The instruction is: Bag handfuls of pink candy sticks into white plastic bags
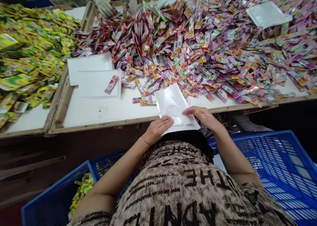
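Observation:
A white glossy pouch lies at the table's front edge, its near end overhanging toward my body. Under that near end shows another white sheet or pouch. My left hand rests on the pouch's lower left, fingers together and lying flat. On the right side, my right hand touches the pouch with outstretched fingertips; its thumb is hidden. Just left of the pouch are a few small printed sachets. Flat white pouches lie farther left, with one pink sachet on top.
A large heap of pink and purple sachets covers the table beyond. Yellow packets fill the left section behind a wooden divider. A co-worker's gloved hands reach into the far heap. Blue crates stand below on both sides.

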Tool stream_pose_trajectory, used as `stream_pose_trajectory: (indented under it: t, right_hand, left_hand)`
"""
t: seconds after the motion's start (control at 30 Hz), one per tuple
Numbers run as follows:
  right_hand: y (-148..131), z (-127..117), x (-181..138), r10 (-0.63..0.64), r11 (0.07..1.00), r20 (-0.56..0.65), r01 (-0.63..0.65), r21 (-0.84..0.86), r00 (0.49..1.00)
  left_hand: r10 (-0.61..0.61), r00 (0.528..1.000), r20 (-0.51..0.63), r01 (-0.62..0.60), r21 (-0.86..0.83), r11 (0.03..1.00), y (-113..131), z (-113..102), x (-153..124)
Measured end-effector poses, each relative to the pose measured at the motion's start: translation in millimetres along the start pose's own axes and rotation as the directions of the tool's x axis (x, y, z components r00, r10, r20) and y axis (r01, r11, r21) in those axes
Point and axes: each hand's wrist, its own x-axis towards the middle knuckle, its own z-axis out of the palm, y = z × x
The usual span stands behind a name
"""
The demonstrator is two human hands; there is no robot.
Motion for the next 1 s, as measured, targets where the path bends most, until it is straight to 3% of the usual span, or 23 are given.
stream_pose_trajectory:
  t: [0.03,0.1,0.2,0.27,0.33,0.43,0.5,0.57,0.67,0.73,0.83,0.9,1.0]
  right_hand:
    - [-5.0,1.5,13.1,0.023,0.996,0.176,-0.037,0.078,0.984]
    - [-6.8,-2.2,28.4,0.031,0.977,0.384,-0.109,0.182,0.923]
    - [-2.4,-9.7,27.1,0.028,0.985,0.433,-0.099,0.143,0.901]
    - [-0.9,-4.3,20.2,0.076,0.994,0.276,-0.094,0.054,0.958]
    - [-0.2,10.4,17.0,0.117,0.993,0.022,-0.117,0.024,0.993]
    - [3.0,36.2,23.1,0.130,0.990,-0.292,-0.142,-0.020,0.947]
    - [6.6,47.6,30.3,0.146,0.980,-0.389,-0.186,-0.067,0.909]
    - [9.6,52.6,36.3,0.181,0.963,-0.429,-0.248,-0.106,0.885]
    - [11.1,50.8,42.7,0.223,0.928,-0.487,-0.337,-0.159,0.844]
    - [10.1,45.7,47.7,0.285,0.897,-0.498,-0.411,-0.162,0.819]
    - [5.2,38.7,57.4,0.472,0.862,-0.319,-0.506,-0.027,0.822]
    - [-1.3,38.9,62.7,0.544,0.836,-0.115,-0.525,0.158,0.831]
    - [-15.6,48.8,61.3,0.542,0.739,0.100,-0.529,0.418,0.835]
  left_hand:
    - [-0.044,0.999,0.005,0.044,-0.030,0.999,-0.5,-1.7,0.2]
    - [-0.187,0.982,-0.021,0.184,-0.101,0.978,-0.7,-4.6,1.6]
    - [-0.479,0.872,-0.098,0.451,-0.214,0.866,0.7,-7.2,7.3]
    - [-0.619,0.775,-0.129,0.572,-0.276,0.773,2.0,-8.0,13.0]
    - [-0.708,0.689,-0.155,0.637,-0.338,0.693,3.5,-7.7,19.1]
    - [-0.818,0.540,-0.198,0.710,-0.415,0.569,5.6,-4.8,25.8]
    - [-0.866,0.452,-0.215,0.756,-0.423,0.500,5.0,-2.4,27.5]
    - [-0.875,0.412,-0.254,0.795,-0.369,0.481,0.2,-1.5,27.5]
    - [-0.851,0.412,-0.325,0.838,-0.231,0.494,-15.5,-5.0,26.9]
    - [-0.886,0.387,-0.255,0.869,-0.219,0.443,-27.4,-10.6,28.0]
    - [-0.942,0.327,0.071,0.879,-0.388,0.276,-37.6,-23.5,33.5]
    - [-0.915,0.317,0.250,0.786,-0.609,0.106,-36.8,-34.2,38.1]
    - [-0.871,0.312,0.380,0.524,-0.833,-0.176,-27.0,-48.6,42.3]
